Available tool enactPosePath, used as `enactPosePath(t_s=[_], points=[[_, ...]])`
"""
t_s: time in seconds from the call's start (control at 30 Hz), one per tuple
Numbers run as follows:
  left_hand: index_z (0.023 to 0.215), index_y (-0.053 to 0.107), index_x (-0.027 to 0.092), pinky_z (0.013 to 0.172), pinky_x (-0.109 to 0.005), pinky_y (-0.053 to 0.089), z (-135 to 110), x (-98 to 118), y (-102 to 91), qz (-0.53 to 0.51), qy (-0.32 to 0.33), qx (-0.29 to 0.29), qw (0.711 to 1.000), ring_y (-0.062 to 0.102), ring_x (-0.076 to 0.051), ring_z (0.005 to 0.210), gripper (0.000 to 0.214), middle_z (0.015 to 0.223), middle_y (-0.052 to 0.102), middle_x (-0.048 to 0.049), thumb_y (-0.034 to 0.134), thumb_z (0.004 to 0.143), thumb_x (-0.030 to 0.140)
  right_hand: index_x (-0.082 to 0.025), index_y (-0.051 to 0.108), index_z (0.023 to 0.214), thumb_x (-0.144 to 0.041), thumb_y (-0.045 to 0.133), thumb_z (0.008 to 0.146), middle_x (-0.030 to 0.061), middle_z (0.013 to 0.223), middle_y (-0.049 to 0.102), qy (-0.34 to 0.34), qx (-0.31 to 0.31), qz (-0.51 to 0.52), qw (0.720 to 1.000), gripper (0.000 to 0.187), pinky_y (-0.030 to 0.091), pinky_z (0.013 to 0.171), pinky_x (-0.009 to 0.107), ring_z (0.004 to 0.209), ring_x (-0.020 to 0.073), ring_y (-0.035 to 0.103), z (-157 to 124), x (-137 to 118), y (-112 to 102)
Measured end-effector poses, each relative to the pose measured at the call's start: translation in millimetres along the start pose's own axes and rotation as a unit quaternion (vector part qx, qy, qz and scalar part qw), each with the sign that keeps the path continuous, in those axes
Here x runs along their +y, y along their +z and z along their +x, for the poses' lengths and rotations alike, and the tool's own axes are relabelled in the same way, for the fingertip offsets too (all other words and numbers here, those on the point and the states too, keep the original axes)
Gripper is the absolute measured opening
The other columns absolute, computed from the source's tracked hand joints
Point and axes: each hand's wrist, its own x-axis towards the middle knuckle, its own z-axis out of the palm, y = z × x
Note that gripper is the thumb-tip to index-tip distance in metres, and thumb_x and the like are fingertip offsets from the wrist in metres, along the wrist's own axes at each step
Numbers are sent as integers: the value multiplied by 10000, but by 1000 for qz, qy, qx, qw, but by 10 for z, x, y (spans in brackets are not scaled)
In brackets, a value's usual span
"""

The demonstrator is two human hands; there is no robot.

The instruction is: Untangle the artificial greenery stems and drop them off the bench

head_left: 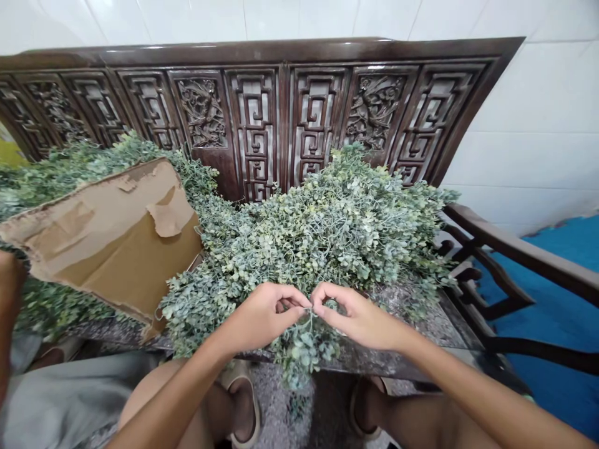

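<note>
Well, from the head camera the two hands met low in the middle of the frame, just above the near edge of a speckled stone tabletop (421, 318). The left hand (259, 317) was nearly closed, its thumb and forefinger pinched together, and the right hand (358, 315) mirrored it, curled almost shut. Between them they had hold of the thin stem of an artificial leafy sprig (304, 346), whose small, pale, frosted leaves hung down past the table edge. The sprig lay at the front of a deep heap of similar greenery (327, 231), and I could not tell whether it was free of that tangle. It looked light and soft, likely with a springy wire stem that would bend rather than snap. The leaves seemed prone to snagging on their neighbours, so the bare stem looked the surest place to grip. A torn cardboard flap (107, 237) leaned over the greenery on the left, and a carved dark wooden bench back (253, 112) rose behind it all. To the right stood a wooden armrest (510, 249) above a blue cloth (556, 312), with white wall tiles (538, 118) beyond. Below the table were the person's sandals (246, 405). At the left edge, another person's forearm (7, 299) intruded beside some grey cloth (60, 399).
</note>
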Motion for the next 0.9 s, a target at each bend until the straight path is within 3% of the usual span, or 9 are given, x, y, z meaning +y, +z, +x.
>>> enactPosePath(t_s=[0.13, 0.5, 0.7, 0.9], points=[[961, 738, 155, 696, -242, 427, 8, -12, 25, -29, -13, -22, 999, 585, -146, 768, 222, 862, 720, -33, 563, 879, 265, -196, 553, 897, -278, 488, 993, 2, 861, 566, 10, -15, 12, 1000, 143, 434, 776, 274, 816, 154, 521, -6, 13, 9], [948, 723, 161, 691, -234, 412, 21, 2, 28, -29, -25, -2, 999, 540, -132, 735, 203, 817, 675, -12, 560, 842, 220, -198, 561, 896, -283, 493, 990, 4, 875, 580, 28, -60, 13, 998, 144, 436, 774, 278, 823, 156, 535, -19, -15, -40], [952, 734, 140, 572, -224, 343, 6, -11, 19, -6, -49, -36, 998, 442, -117, 616, 244, 658, 555, 21, 558, 818, 243, -204, 562, 860, -218, 510, 954, -9, 820, 582, 4, -17, -30, 999, 109, 426, 720, 271, 758, 148, 514, -28, -14, 22], [797, 726, 128, 512, -234, 240, 18, -91, 94, 0, -27, -25, 999, 318, -99, 548, 248, 559, 412, 49, 542, 837, 290, -197, 610, 868, -177, 539, 908, -1, 812, 629, 0, 20, -43, 999, 84, 453, 733, 281, 765, 156, 572, 0, -31, 62]])
